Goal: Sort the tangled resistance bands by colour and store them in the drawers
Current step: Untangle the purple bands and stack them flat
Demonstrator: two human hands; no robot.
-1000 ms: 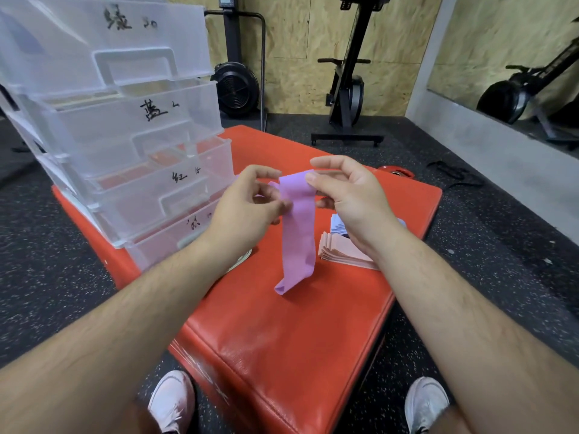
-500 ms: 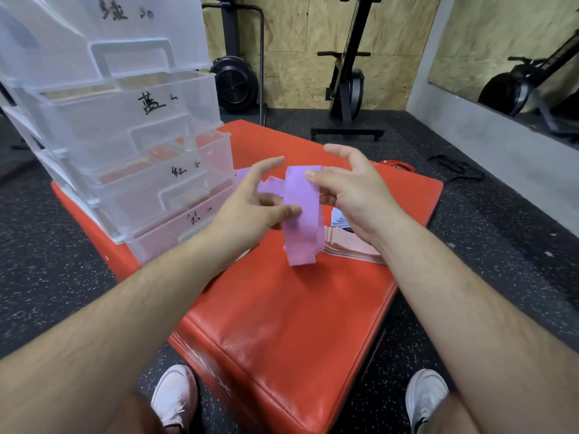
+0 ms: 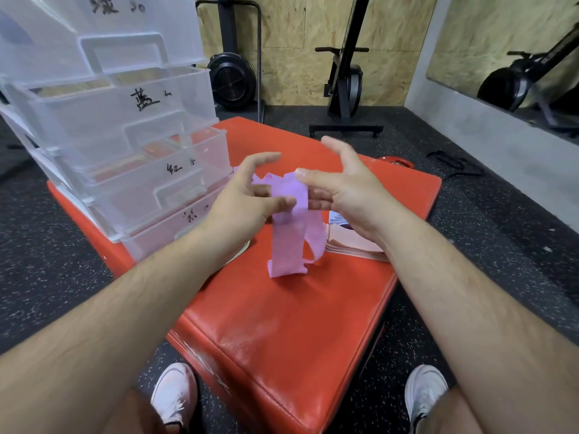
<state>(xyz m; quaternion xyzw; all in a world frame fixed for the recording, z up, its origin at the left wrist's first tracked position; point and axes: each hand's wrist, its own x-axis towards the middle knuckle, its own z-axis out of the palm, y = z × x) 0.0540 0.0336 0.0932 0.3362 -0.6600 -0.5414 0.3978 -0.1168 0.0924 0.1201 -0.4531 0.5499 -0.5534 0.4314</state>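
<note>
A purple resistance band (image 3: pixel 289 242) hangs folded between my hands over the red padded box (image 3: pixel 282 324), its lower end touching the red top. My left hand (image 3: pixel 247 202) pinches the band's upper part between thumb and fingers, with the index finger raised. My right hand (image 3: pixel 338 189) holds the band's top edge under its thumb, index finger lifted. The clear plastic drawer unit (image 3: pixel 125 126) stands on the left of the box, its drawers pulled out stepwise and marked with handwritten labels. The bottom drawer (image 3: pixel 175 227) sits right beside my left wrist.
A flat stack of pink bands (image 3: pixel 354 245) lies on the box under my right wrist, with a pale blue band (image 3: pixel 337 218) behind it. Gym machines (image 3: pixel 344 86) stand on the dark rubber floor beyond. My white shoes (image 3: pixel 175 393) are beside the box's near corner.
The band, first hanging at full length, has been folded over on itself and lowered. Both hands have dropped slightly and their index fingers have lifted off the band.
</note>
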